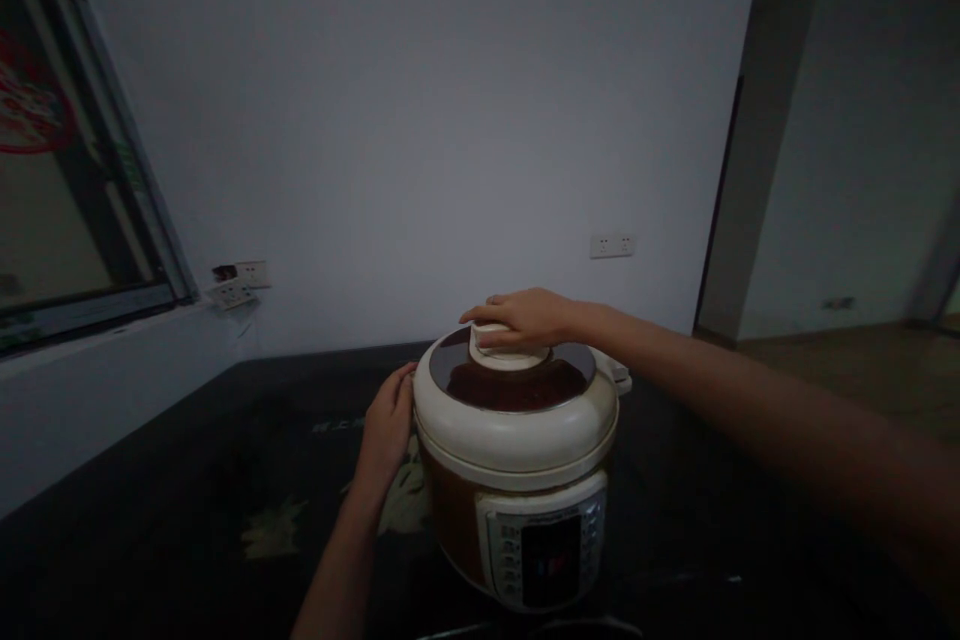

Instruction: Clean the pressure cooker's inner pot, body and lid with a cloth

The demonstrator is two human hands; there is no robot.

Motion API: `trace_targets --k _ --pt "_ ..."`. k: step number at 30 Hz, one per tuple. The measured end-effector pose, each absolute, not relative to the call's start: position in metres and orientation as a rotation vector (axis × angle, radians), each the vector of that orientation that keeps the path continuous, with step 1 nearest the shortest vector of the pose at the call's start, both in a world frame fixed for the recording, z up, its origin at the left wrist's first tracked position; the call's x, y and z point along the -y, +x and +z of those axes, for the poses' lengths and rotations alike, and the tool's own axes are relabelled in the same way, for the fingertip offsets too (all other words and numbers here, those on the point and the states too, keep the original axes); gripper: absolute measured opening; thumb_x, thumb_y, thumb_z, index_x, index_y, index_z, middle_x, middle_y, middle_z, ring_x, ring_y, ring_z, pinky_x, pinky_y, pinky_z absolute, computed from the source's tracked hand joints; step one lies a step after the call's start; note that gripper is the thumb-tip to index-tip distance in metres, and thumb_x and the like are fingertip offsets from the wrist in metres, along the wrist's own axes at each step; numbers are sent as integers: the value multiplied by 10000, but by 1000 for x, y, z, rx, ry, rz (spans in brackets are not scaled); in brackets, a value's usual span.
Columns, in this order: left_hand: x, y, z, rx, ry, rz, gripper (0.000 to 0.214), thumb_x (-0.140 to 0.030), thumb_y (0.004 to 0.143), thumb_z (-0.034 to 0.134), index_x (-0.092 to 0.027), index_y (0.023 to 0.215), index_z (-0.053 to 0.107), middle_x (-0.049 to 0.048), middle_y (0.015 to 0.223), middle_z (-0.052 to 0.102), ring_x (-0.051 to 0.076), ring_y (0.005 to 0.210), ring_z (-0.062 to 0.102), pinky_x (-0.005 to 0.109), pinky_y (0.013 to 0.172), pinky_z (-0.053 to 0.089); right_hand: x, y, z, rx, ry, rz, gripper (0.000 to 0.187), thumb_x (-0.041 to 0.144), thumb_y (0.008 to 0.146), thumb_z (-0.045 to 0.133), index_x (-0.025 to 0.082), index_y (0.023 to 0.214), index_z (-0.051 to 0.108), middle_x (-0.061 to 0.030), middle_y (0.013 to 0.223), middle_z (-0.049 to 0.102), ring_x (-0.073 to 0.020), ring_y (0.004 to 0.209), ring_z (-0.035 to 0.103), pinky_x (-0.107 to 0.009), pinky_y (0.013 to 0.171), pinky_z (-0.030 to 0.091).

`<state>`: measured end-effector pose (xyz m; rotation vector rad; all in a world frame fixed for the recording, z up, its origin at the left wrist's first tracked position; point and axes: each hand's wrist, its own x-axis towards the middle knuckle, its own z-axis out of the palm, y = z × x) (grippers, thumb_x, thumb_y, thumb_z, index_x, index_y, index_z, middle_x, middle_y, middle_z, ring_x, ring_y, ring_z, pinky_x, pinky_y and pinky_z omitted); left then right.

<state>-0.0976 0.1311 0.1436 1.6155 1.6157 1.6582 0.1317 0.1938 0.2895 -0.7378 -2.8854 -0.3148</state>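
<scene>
An electric pressure cooker with a cream-and-brown body stands upright on the dark table. Its round lid sits on top, with a glossy brown centre and a raised cream handle. From the right, my right hand reaches over the lid and has its fingers closed around that handle. My left hand holds the cooker's left side at lid height, its fingertips partly hidden behind the rim. The front control panel faces me, with buttons on both sides of a dark display.
The dark table has pale printed patterns and meets a white wall. Sockets are on the wall behind, and a loose socket plate hangs at the left. A window is at far left; a doorway opens at right.
</scene>
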Motion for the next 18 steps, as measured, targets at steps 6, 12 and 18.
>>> trace_targets --k 6,12,18 --pt "-134 -101 140 -1589 1673 1664 534 -516 847 366 -115 1088 624 159 1193 632 253 1140 557 402 1031 369 -192 126 284 2876 -800 -496 433 481 988 317 247 1293 516 -114 1210 618 -248 962 620 -304 682 395" --pt "-134 -102 140 -1568 1683 1650 523 -538 868 342 -140 1046 630 138 1144 644 252 1099 562 414 1021 367 -187 122 283 2853 -906 -551 432 471 996 274 245 1268 523 -125 1130 639 -255 915 622 -306 637 364" --pt "-133 -101 140 -1586 1678 1643 527 -533 872 331 -142 1057 632 137 1155 638 250 1113 555 402 1024 366 -188 119 281 2843 -928 -561 444 474 998 256 238 1264 523 -135 1115 643 -258 913 619 -311 644 374"
